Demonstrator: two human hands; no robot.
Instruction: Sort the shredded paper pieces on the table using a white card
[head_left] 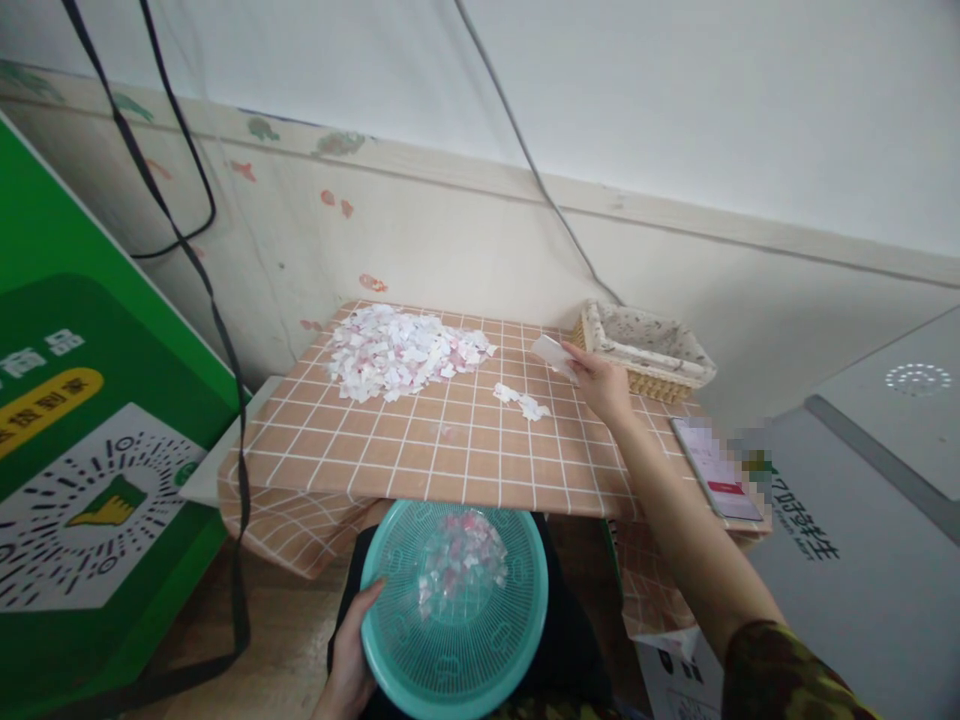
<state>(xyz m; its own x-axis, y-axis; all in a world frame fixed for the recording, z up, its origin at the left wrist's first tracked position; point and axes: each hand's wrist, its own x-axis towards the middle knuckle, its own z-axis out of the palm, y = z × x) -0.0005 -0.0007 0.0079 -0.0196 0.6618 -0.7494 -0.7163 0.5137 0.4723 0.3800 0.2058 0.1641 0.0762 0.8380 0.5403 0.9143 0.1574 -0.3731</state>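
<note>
My left hand (pixel 352 640) grips the left rim of a teal plastic colander (pixel 525 640), which rests over my lap just below the table edge. Small scraps, some clear and some pink and white, lie inside it. Over the right side of the table, my right hand (pixel 598 383) pinches a flat white piece of paper (pixel 555 357). A few torn paper scraps (pixel 523 402) lie on the tablecloth to the left of that hand. Farther left is a large heap of white and pinkish paper scraps (pixel 397 350).
A lined wicker basket (pixel 645 378) stands at the back right, close to my right hand. A phone (pixel 716 470) lies at the table's right edge. The checked tablecloth (pixel 360 450) overhangs the front. Dark straps (pixel 217 330) hang at left before a green panel (pixel 60 290).
</note>
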